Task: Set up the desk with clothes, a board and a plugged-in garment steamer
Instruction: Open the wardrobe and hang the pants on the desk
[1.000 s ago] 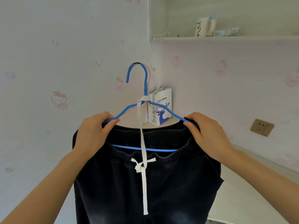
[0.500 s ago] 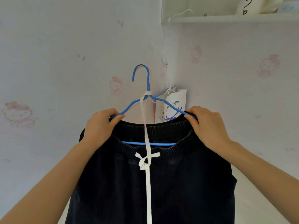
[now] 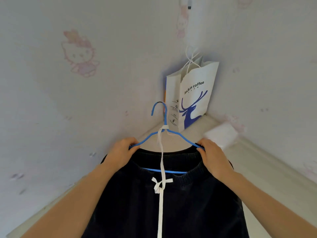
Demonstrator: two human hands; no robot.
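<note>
A person's left hand (image 3: 120,152) and right hand (image 3: 212,158) each grip one sloping shoulder of a blue wire hanger (image 3: 149,137), fingers curled over the wire and the waistband edge beneath it. Both bare forearms reach up from the lower corners of the frame. The hanger is held upright in the air, its hook free and caught on nothing.

A pair of black drawstring bottoms (image 3: 188,203) hangs from the hanger, the ribbed elastic waistband folded over the lower bar, the fabric running out of the bottom of the view. A white drawstring (image 3: 161,184) is tied in a bow at the waistband; one strand rises and wraps round the hanger's neck, another drops straight down the front.

The garment hangs over the corner of a pale desk (image 3: 267,170). Behind the hook, in the corner itself, a white paper bag (image 3: 193,98) printed "luckin coffee" with a blue deer stands upright, its cord handles leading upward. A blurred white object (image 3: 221,136) lies on the desk just behind the right hand. Wallpaper with faded pink cartoon cats (image 3: 78,54) covers both walls.
</note>
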